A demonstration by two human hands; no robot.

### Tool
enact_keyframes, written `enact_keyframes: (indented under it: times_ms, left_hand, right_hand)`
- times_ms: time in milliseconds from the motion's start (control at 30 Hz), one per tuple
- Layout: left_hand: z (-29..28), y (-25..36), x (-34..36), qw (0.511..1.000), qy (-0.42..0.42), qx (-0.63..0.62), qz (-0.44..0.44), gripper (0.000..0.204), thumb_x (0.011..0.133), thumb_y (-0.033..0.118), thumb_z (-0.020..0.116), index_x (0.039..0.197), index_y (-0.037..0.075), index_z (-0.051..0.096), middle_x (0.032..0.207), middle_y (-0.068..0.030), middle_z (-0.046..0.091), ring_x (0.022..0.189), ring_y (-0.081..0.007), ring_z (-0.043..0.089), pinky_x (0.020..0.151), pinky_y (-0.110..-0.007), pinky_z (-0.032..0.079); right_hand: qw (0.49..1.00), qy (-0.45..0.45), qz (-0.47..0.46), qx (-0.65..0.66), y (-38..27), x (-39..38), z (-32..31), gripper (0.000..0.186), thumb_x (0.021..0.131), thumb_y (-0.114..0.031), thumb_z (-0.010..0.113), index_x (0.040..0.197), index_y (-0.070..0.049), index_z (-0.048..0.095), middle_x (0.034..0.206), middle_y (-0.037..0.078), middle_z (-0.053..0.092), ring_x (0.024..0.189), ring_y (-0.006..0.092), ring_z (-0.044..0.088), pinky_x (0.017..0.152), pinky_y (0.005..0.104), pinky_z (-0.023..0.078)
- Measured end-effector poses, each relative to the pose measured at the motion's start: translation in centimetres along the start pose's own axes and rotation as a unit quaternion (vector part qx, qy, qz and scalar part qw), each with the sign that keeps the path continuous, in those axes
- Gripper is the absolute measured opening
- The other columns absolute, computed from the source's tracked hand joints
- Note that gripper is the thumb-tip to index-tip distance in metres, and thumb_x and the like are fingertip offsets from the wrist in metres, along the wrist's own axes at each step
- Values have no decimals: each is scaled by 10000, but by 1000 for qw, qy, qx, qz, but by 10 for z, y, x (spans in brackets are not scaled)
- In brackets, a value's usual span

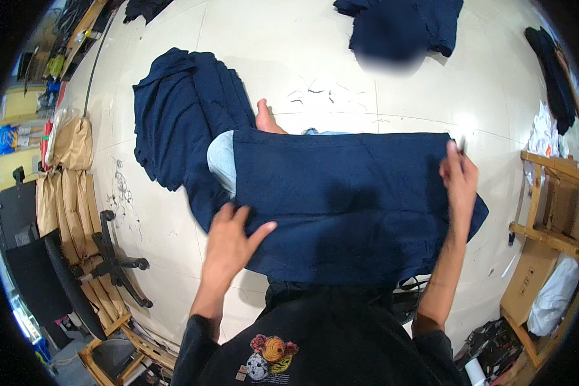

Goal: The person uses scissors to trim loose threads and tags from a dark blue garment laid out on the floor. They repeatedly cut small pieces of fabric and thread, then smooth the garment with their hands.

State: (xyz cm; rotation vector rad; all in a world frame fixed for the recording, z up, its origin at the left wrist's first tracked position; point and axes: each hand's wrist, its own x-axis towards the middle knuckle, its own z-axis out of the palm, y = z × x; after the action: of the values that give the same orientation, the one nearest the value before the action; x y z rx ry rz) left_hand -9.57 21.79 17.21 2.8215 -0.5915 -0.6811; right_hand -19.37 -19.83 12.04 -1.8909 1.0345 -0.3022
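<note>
A navy blue cloth garment [341, 193] lies spread across my lap, its upper edge running nearly straight. My left hand [233, 241] rests on its left part, fingers apart and thumb stretched out. At the garment's upper right corner, my right hand [458, 174] has its fingers curled together. A small dark thing shows beside those fingertips, too small to name. Left of the lap, a heap of navy garments [193, 116] lies on the floor, reaching down to the cloth near my left hand. Light blue denim [222, 161] over my knee shows between them.
Loose dark threads [331, 96] litter the pale tiled floor. More navy cloth [441, 26], partly blurred, lies at the far right. A wheeled chair base [112, 260] and brown paper sacks [71, 145] stand left. On the right is a wooden frame [531, 230] with a cardboard box [527, 280].
</note>
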Motion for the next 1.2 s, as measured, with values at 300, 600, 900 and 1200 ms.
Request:
enact_keyframes:
  times_ms: [300,600,900,1200]
  left_hand:
    - [9,-86,-27,977,-79,130,-149,357,979,314,673,1208,46,620,1221,-191,649,1228,-380,556,991,-549,458]
    - [7,8,50,968,224,-101,-46,638,967,354,712,1446,-4,490,1354,-295,557,1249,-458,536,1090,-507,424]
    - [52,3,62,961,238,-83,-111,571,979,366,718,1318,-41,504,859,-339,687,826,-500,704,748,-508,543]
    - [34,13,66,950,296,-77,-70,701,896,245,800,1448,-24,461,1408,-286,487,1298,-421,508,1075,-476,443]
  right_hand:
    - [980,-26,-188,-62,56,2,80,378,982,-238,712,798,34,525,671,205,405,599,274,317,554,377,364]
    - [971,185,-128,85,49,8,73,434,1063,-283,624,781,40,556,626,93,488,623,153,385,572,352,372]
    - [936,338,-43,-89,59,-7,35,313,1015,-237,679,848,23,631,686,89,618,619,175,536,605,384,448]
    - [780,-551,131,266,16,-23,88,509,1098,-417,491,1092,42,711,1107,216,741,963,252,757,795,343,619]
